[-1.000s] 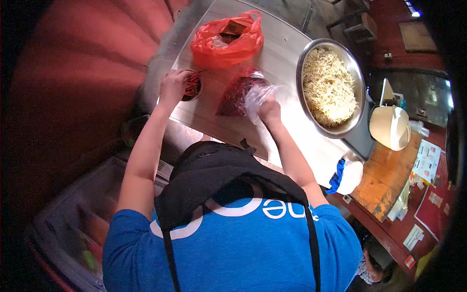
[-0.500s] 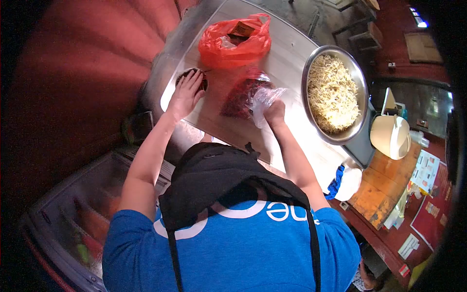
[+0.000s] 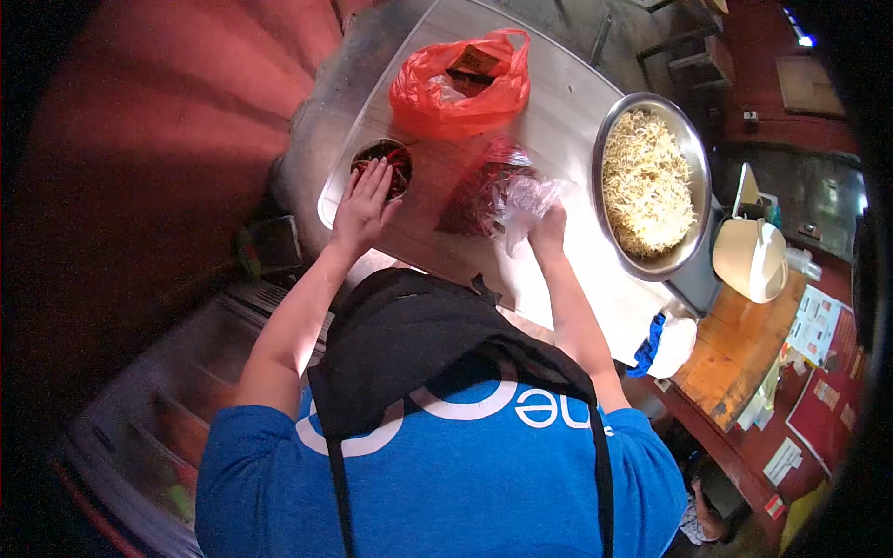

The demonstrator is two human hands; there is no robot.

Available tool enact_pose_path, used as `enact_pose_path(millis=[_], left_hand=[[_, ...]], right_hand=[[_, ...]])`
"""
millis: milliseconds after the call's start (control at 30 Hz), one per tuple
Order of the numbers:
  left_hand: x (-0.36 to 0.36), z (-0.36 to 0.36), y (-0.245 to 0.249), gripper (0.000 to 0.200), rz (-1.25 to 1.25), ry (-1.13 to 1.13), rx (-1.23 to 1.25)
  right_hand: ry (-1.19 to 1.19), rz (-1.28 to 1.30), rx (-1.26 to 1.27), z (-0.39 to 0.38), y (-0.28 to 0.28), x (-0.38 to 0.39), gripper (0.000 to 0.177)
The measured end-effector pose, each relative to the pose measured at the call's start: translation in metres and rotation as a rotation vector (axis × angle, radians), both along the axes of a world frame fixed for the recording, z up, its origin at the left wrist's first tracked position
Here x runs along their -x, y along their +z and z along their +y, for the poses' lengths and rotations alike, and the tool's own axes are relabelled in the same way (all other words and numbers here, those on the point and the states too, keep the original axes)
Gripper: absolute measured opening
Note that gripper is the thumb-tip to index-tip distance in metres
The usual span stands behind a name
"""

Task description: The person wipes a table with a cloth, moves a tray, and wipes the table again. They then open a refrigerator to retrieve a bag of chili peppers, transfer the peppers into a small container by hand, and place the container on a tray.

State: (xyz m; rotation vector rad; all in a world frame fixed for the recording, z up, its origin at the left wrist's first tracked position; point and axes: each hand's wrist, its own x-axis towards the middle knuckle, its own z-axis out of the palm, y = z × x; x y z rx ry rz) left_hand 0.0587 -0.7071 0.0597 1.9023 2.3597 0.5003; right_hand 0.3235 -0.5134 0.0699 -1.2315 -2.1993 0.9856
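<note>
My left hand (image 3: 363, 206) lies with fingers stretched out over the near-left side of a small round bowl (image 3: 404, 154). Thin dark-red pieces that look like dried chillies show in the bowl beyond my fingertips. In my right hand (image 3: 549, 231) is the gathered end of a clear plastic bag (image 3: 486, 191), its fingers closed on the plastic. Dark red contents, similar in colour to those in the bowl, fill the bag as it rests on the table. Just beyond the bowl and the clear bag sits a red plastic carrier bag (image 3: 446, 110), its mouth open.
A large steel basin (image 3: 704, 186) heaped with bean sprouts (image 3: 646, 186) stands at the right of the table (image 3: 549, 84). Farther right are a cream-coloured container (image 3: 739, 260) and a wooden surface (image 3: 726, 358). A white bundle with a blue band (image 3: 651, 344) lies at the near right edge.
The view has shifted slightly, moving the table's things rightward. My left hand has drawn back a little toward me, uncovering more of the bowl's contents. My right hand still grips the clear bag.
</note>
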Motion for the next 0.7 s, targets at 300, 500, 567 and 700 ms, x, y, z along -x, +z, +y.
enact_pose_path(millis=[300, 500, 567, 700], left_hand=[[0.010, 0.000, 0.009, 0.054, -0.244, -0.198, 0.003], [0.028, 0.013, 0.032, 0.094, -0.207, -0.036, -0.128], [0.039, 0.021, 0.023, 0.105, -0.231, -0.061, -0.022], [0.056, 0.027, 0.010, 0.122, -0.385, -0.138, 0.060]], right_hand=[[-0.168, -0.073, 0.018, -0.023, 0.066, -0.024, 0.011], [-0.213, 0.180, -0.144, -0.034, 0.128, 0.022, 0.012], [-0.092, 0.331, -0.062, -0.037, 0.133, 0.060, 0.015], [0.089, 0.377, 0.224, -0.046, 0.104, 0.149, 0.016]])
